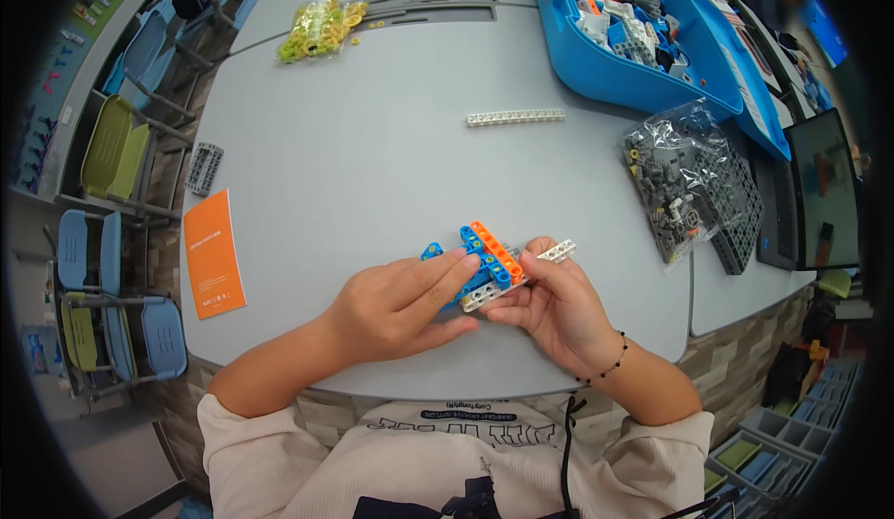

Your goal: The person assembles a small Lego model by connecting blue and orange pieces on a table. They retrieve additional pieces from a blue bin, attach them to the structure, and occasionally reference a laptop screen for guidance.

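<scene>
Just above the table's near edge, a small assembly of building-set beams (478, 256) is held between my two hands. It has blue pieces, an orange beam (495, 252) along one side and a white beam (559, 251) sticking out to the right. My left hand (396, 300) lies over its left side, fingers stretched across the blue pieces and thumb below. With thumb and fingers, my right hand (563, 310) pinches the right end near the white and orange beams. The fingers hide part of the assembly.
A loose white beam (515, 118) lies farther off on the grey table (372, 137). Around it are an orange booklet (214, 254), a grey block (204, 168), a bag of yellow-green parts (318, 30), a bag of grey parts (675, 184), a blue parts case (596, 81) and a laptop (824, 193).
</scene>
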Available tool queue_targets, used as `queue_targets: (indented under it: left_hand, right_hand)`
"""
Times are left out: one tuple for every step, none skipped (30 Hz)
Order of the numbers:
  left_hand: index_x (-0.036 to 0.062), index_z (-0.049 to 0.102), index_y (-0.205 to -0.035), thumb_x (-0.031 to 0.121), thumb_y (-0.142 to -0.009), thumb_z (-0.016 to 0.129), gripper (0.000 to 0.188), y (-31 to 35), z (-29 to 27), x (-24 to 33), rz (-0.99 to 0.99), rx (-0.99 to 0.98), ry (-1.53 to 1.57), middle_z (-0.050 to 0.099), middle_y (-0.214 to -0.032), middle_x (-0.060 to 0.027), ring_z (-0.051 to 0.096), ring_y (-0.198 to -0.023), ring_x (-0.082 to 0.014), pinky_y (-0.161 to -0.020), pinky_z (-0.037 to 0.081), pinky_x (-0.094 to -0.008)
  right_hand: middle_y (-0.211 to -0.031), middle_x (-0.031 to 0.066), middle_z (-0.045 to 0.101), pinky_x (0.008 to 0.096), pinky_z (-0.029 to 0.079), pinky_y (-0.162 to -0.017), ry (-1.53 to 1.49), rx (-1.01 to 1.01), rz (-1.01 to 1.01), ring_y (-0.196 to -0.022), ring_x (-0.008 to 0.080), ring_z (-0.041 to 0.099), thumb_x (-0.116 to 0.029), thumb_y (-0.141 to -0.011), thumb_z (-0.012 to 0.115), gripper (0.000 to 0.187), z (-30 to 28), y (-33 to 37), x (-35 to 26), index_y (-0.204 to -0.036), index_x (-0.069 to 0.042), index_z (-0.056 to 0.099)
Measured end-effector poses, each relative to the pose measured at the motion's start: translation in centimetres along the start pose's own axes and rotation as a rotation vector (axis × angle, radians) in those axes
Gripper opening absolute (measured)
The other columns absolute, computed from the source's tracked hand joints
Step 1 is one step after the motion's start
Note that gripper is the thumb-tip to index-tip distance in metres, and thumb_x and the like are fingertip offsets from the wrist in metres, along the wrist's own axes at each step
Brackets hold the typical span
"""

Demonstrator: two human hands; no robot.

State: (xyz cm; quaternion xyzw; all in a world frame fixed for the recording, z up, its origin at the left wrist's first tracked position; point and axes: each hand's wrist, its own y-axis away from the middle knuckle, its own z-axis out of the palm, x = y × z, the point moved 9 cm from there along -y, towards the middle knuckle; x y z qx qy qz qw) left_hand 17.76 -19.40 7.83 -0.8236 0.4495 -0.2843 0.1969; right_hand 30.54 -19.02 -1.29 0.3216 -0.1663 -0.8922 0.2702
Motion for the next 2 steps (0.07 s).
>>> queue_targets:
  left_hand:
    - [0.0009,0.061,-0.116,0.021,-0.070,0.079,0.054,-0.01,-0.08,0.05,0.012,0.016,0.000,0.064,-0.107,-0.0131,0.062,-0.065,-0.0180,-0.054,0.052,-0.0259]
    - [0.0014,0.061,-0.118,0.021,-0.072,0.078,0.053,-0.07,0.03,-0.06,0.017,0.021,-0.026,0.064,-0.108,-0.0135,0.062,-0.066,-0.0184,-0.055,0.053,-0.0257]
  right_hand:
    - [-0.099,0.0190,0.063,0.0333,0.061,-0.072,-0.014,-0.005,0.010,-0.086,0.0281,0.069,-0.015,-0.095,0.053,0.014,0.00,0.02,0.06,-0.093,-0.009,0.041]
    - [-0.099,0.0190,0.063,0.0334,0.061,-0.072,-0.035,-0.022,0.015,-0.087,0.0284,0.069,-0.016,-0.095,0.054,0.015,0.10,0.05,0.07,-0.093,-0.009,0.041]
